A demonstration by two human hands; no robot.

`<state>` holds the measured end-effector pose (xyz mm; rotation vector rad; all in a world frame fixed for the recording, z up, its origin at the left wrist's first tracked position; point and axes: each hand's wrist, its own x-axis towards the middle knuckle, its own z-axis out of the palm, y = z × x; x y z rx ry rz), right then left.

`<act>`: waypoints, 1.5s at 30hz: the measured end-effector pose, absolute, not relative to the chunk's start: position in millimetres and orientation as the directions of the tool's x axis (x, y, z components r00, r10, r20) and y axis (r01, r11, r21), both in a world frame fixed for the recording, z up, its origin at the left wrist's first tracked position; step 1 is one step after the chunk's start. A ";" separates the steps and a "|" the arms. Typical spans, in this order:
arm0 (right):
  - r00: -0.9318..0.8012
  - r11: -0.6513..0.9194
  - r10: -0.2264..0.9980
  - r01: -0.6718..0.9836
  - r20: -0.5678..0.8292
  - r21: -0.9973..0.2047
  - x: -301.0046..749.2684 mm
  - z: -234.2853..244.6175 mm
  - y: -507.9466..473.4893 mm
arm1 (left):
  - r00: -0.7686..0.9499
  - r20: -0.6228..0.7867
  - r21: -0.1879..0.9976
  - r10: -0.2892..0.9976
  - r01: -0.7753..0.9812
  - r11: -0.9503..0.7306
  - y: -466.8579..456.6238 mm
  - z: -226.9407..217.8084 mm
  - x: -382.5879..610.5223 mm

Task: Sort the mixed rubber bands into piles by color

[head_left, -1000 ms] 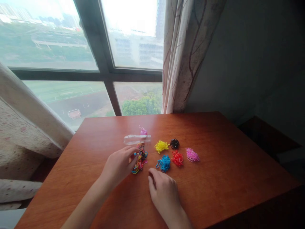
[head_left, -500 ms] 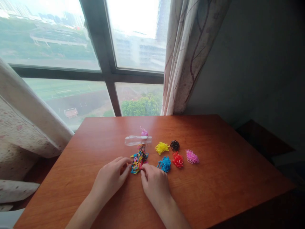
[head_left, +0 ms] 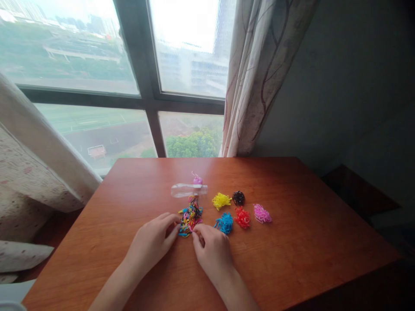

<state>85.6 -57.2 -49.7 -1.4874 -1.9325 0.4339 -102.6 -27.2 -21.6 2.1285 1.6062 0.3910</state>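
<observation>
A mixed heap of small coloured rubber bands (head_left: 190, 215) lies on the wooden table (head_left: 292, 259). My left hand (head_left: 151, 242) rests at the heap's left edge, fingers loosely spread and fingertips touching the bands. My right hand (head_left: 210, 250) sits just below the heap, thumb and forefinger pinched at its lower right edge on a band I cannot make out. Sorted little piles lie to the right: yellow (head_left: 221, 200), black (head_left: 238, 198), blue (head_left: 224, 222), red (head_left: 242, 217) and pink (head_left: 262, 213). A clear plastic bottle (head_left: 188, 190) lies on its side behind the heap, with a pink cap (head_left: 197, 179) beside it.
A window with a dark frame (head_left: 152, 103) stands behind the table. A patterned curtain (head_left: 256, 73) hangs at the right of it, and a pale cushion or bedding (head_left: 29, 172) lies at the left. A dark low surface (head_left: 359, 190) lies off the table's right edge.
My right hand has moved up and left from the table to the heap's lower edge and pinched there. My left hand has slid down from the heap's middle to its left edge.
</observation>
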 end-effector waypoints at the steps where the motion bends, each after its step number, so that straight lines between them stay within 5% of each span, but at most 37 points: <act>1: -0.144 0.302 0.945 0.727 0.293 -0.617 85.8 -49.8 -57.2 | 0.283 -0.032 0.507 0.959 0.831 -0.228 -27.2 -21.8 -102.6; 11: -0.164 0.322 0.937 0.742 0.307 -0.587 86.5 -49.9 -58.0 | 0.308 0.118 0.534 0.944 0.782 -0.322 -30.0 -20.0 -98.1; 23: -0.174 0.330 0.939 0.689 0.296 -0.645 87.6 -49.5 -57.8 | 0.435 0.059 0.567 0.899 0.727 -0.389 -32.7 -20.6 -91.2; 45: -0.099 0.262 0.957 0.698 0.272 -0.667 88.3 -46.2 -58.1 | 0.402 0.054 0.542 0.914 0.757 -0.365 -32.5 -21.8 -92.1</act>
